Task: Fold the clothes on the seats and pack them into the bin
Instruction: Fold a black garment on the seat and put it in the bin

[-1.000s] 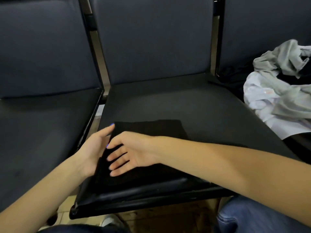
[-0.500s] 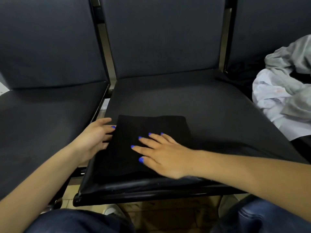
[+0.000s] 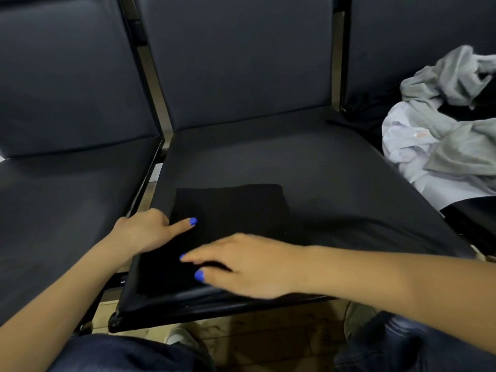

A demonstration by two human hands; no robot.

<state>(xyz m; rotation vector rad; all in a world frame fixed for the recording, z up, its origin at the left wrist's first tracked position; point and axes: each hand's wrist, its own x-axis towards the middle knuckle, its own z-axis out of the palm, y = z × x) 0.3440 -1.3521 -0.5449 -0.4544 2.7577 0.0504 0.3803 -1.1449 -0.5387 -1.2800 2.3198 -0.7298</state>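
Three dark padded seats (image 3: 268, 157) stood in a row in my head view, each with its own backrest. One folded black garment (image 3: 230, 208) lay flat near the front left corner of the middle seat. I counted two hands on it. The left hand (image 3: 145, 232) rested at the garment's left edge; its thumb lay on top of the cloth, and the other fingers were tucked at or under that edge, so I could not tell how firmly they gripped. The right hand (image 3: 249, 264) reached across from the right and lay over the garment's near part with its fingers (image 3: 193, 257) stretched out toward the left, holding nothing; it was blurred, and I could not tell whether the palm touched the cloth. One loose pile of unfolded clothes (image 3: 442, 135) lay on the right seat, well apart from the folded piece; I could make out grey, white and black cloth in it, but not the number of items.
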